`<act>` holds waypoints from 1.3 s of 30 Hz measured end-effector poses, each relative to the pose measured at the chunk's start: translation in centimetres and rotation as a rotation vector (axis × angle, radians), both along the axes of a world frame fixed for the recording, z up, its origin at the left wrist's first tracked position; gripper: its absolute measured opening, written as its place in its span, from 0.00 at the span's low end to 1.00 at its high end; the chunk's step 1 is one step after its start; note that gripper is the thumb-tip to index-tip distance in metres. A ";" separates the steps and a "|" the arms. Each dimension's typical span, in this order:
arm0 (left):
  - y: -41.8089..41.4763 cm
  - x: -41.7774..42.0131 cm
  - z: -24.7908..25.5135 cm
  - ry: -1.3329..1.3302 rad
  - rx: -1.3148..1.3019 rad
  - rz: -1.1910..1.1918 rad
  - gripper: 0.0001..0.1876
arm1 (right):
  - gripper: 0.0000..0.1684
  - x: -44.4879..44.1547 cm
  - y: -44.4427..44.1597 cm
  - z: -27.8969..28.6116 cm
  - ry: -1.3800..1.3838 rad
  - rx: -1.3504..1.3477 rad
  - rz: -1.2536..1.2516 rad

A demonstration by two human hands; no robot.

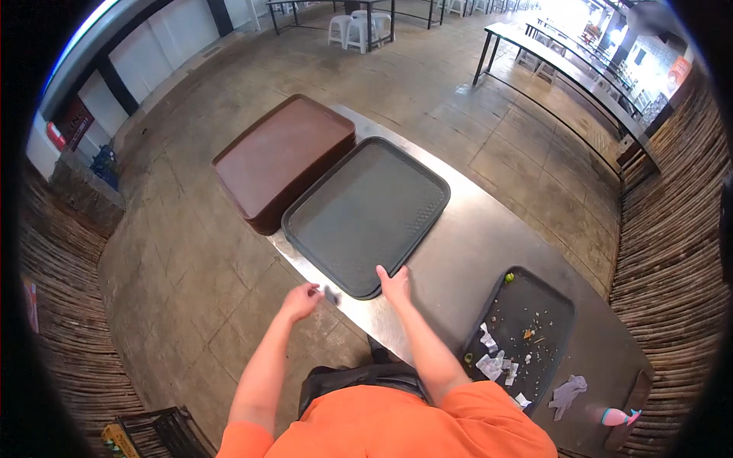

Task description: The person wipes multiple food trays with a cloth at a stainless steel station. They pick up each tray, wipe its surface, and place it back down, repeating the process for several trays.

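Observation:
A dark grey plastic serving tray (366, 212) lies on the stainless-steel table (458, 252), with another rim showing beneath it. My right hand (395, 285) grips its near right corner, thumb on the upper rim and fingers down along the side. To the left of that corner, by the table's edge, my left hand (302, 301) is loosely curled, apart from the tray, with nothing visible in it. Just beyond the grey tray, a stack of brown trays (286, 151) stands beside it at the table's far left end.
To the right sits a dark tray (529, 320) with crumpled paper, food scraps and green citrus pieces. Near it lie a greyish cloth (568, 395) and a pink-and-blue bottle (615, 417). A crate (160, 435) is at lower left. Long tables (561, 57) and white stools (358, 31) stand farther off.

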State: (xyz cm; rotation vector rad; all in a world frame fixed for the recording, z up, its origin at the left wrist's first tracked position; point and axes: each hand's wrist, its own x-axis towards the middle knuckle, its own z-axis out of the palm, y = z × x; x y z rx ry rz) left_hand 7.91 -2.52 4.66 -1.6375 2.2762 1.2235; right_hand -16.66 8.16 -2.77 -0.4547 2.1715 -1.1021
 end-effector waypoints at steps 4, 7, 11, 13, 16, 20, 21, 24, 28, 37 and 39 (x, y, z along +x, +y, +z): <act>-10.9 2.5 -6.8 0.014 -0.118 0.354 0.32 | 0.34 1.4 -0.4 -0.9 0.138 -0.033 -0.010; -15.4 -0.2 -3.8 0.185 0.025 0.515 0.35 | 0.31 -0.5 0.8 -1.1 0.051 -0.022 -0.056; -18.9 2.3 -9.8 0.142 -0.277 0.162 0.33 | 0.33 -0.3 -0.3 1.0 -0.119 0.022 -0.169; -19.0 0.4 -7.6 0.314 0.045 0.198 0.25 | 0.28 -0.4 0.9 -1.0 -0.100 -0.176 -0.258; -18.7 3.6 -7.3 0.511 0.331 0.240 0.22 | 0.32 4.0 2.1 3.7 -0.201 -0.215 -0.395; -16.2 8.2 3.5 0.497 0.650 0.060 0.28 | 0.30 10.0 7.7 7.0 -0.621 -0.428 -0.707; -16.5 9.1 5.5 0.442 0.654 -0.077 0.29 | 0.28 11.4 8.7 7.8 -0.734 -0.451 -0.676; -19.2 10.5 9.5 0.351 0.466 -0.335 0.24 | 0.24 17.5 9.6 9.4 -0.560 -0.630 -0.752; -23.7 11.9 12.7 0.341 0.262 -0.511 0.18 | 0.31 25.8 4.9 15.7 -0.433 -0.717 -0.894; -36.5 17.4 21.2 0.464 0.169 -0.435 0.29 | 0.38 28.1 -8.9 19.9 -0.288 -0.906 -0.703; -40.8 17.6 22.1 0.473 0.208 -0.324 0.31 | 0.42 26.4 -14.7 19.0 -0.271 -0.921 -0.671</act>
